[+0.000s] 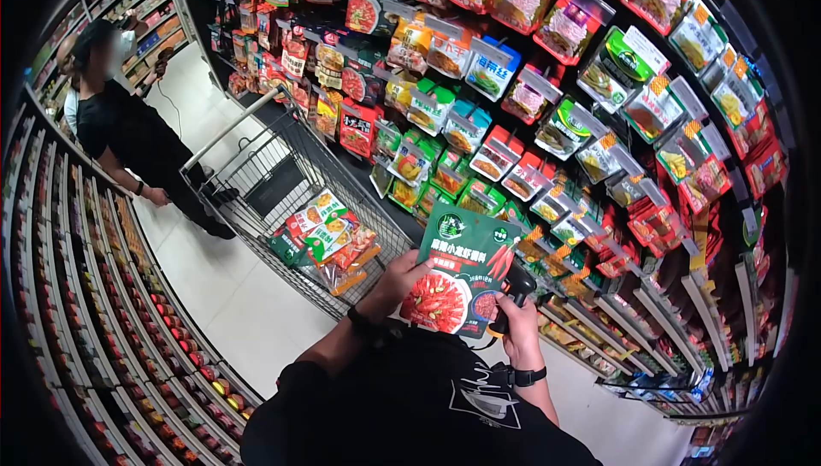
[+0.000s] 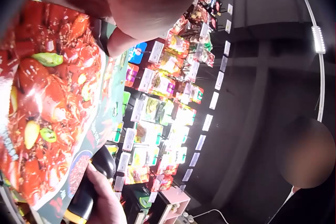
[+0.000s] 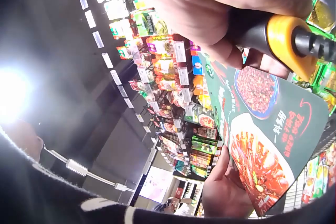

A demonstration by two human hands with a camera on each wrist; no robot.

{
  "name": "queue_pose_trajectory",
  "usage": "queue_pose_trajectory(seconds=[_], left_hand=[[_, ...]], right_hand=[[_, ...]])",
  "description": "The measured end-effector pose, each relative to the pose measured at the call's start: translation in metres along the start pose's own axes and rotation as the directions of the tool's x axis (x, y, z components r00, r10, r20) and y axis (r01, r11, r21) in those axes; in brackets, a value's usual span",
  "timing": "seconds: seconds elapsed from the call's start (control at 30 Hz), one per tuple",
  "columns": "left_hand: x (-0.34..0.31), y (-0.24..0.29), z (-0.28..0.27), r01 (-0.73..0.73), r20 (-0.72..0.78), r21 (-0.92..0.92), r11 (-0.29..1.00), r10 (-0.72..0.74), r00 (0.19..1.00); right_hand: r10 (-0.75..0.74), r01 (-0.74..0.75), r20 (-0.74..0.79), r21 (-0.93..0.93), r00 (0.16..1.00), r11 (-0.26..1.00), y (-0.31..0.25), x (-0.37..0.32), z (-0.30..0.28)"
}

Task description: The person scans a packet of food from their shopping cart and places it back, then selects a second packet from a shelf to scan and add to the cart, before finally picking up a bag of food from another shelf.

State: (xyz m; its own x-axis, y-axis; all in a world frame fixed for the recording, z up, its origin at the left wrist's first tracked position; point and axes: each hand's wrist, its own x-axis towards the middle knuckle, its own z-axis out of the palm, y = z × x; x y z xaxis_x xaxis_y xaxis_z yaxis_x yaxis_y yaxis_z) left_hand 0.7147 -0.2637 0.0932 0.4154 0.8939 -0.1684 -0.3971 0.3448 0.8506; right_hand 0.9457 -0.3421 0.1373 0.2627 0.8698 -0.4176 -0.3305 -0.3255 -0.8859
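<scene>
A dark green seasoning packet (image 1: 460, 265), printed with a bowl of red crayfish and chillies, is held up in front of the chest. My left hand (image 1: 398, 285) pinches its left edge, thumb on the printed face. At the lower right corner, my right hand (image 1: 520, 326) grips a black handheld barcode scanner (image 1: 517, 281), its thumb beside the packet's edge. The right wrist view shows the scanner's yellow collar (image 3: 286, 43) and cable end against the packet. In the left wrist view the crayfish picture on the packet (image 2: 52, 103) fills the left side.
A wire shopping cart (image 1: 272, 185) stands ahead to the left with several bagged foods (image 1: 329, 235) inside. Hanging packets (image 1: 492, 68) cover the rack ahead and right. Long low shelves (image 1: 128, 295) line the left. Another person (image 1: 137, 124) stands beyond, beside the cart.
</scene>
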Motion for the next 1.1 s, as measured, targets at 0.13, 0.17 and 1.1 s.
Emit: queue_pose_trajectory(seconds=[0.13,0.17,1.1], left_hand=[[-0.011,0.017,0.005,-0.116,0.067,0.179,0.977,0.106,0.992],[-0.008,0.012,0.003,-0.099,0.118,0.099,0.99,0.087,0.989],[-0.004,0.005,0.009,0.138,0.258,-0.119,0.983,-0.103,0.96]], right_hand=[[-0.009,0.009,-0.03,0.005,1.0,1.0,0.006,0.005,-0.004],[0.006,-0.005,-0.025,0.014,1.0,1.0,0.006,0.005,-0.005],[-0.048,0.053,-0.12,0.044,0.992,0.998,-0.001,-0.022,0.001]])
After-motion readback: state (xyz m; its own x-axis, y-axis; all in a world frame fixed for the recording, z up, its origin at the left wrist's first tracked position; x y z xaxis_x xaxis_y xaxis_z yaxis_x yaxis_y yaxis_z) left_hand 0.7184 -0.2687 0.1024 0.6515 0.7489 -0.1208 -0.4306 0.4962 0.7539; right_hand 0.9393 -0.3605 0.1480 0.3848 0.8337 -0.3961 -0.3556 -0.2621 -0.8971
